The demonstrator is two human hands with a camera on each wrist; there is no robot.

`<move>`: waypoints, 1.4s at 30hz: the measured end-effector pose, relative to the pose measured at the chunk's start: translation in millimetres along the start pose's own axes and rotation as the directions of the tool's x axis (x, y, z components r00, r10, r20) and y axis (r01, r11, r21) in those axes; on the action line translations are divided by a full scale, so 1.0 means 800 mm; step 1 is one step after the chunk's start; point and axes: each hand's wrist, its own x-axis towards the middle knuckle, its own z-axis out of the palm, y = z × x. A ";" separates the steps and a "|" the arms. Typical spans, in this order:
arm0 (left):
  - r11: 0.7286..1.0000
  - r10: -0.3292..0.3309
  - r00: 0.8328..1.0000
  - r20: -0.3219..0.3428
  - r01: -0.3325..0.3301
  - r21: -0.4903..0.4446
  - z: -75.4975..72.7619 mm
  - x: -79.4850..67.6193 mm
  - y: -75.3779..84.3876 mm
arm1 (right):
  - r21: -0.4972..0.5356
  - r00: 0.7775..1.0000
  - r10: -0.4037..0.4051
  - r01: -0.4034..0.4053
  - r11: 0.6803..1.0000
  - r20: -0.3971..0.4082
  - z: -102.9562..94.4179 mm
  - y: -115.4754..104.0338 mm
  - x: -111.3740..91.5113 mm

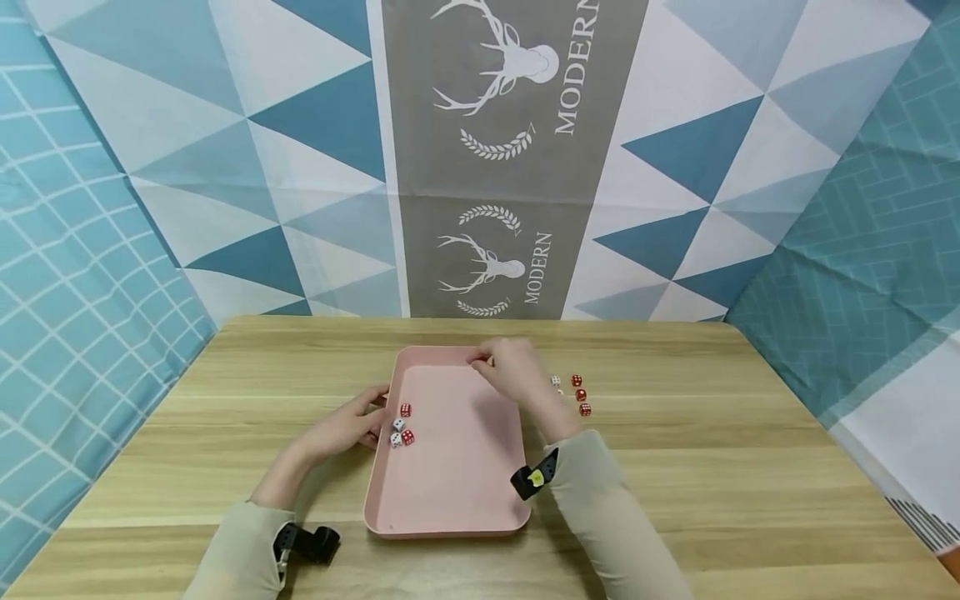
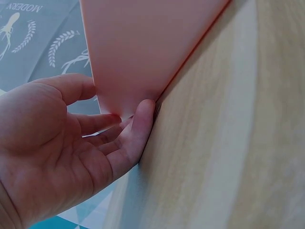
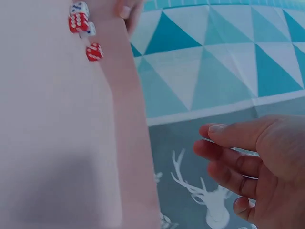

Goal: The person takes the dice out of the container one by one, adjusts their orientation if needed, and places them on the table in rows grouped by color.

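Note:
A shallow pink tray [image 1: 450,523] lies on the wooden table. Inside it, two red dice [image 1: 406,410] and two white dice [image 1: 399,425] cluster along the left wall. My left hand [image 1: 358,422] holds the tray's left side, its thumb at the rim and the other fingers bent against the outer wall [image 2: 138,43]. Over the tray's far right corner hovers my right hand [image 1: 513,367]. Its fingers [image 3: 233,174] are loosely bent with thumb and forefinger tips close together, and nothing shows between them.
Right of the tray, three red dice [image 1: 581,395] stand in a column on the table [image 1: 675,467]. Beside them are white dice [image 1: 556,381], one partly hidden behind my right forearm. A patterned cloth [image 1: 315,167] hangs behind the table's far edge.

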 end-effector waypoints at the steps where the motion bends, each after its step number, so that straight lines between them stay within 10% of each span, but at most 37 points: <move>1: 1.000 -0.002 1.000 -0.003 0.002 0.000 0.000 0.000 0.000 | 0.004 1.000 -0.007 0.007 1.000 0.013 0.003 -0.002 0.002; 16: 1.000 0.011 1.000 -0.002 -0.011 -0.001 0.001 0.000 0.001 | -0.105 0.984 -0.132 0.145 0.984 0.116 0.047 -0.029 0.013; 30: 1.000 -0.001 1.000 0.000 0.001 -0.001 0.000 0.001 0.001 | 0.055 0.874 -0.321 0.323 0.945 0.365 0.066 -0.047 0.007; 42: 1.000 0.008 1.000 0.003 -0.008 0.010 0.000 0.002 0.001 | 0.040 0.844 -0.367 0.383 0.923 0.390 0.077 -0.052 0.004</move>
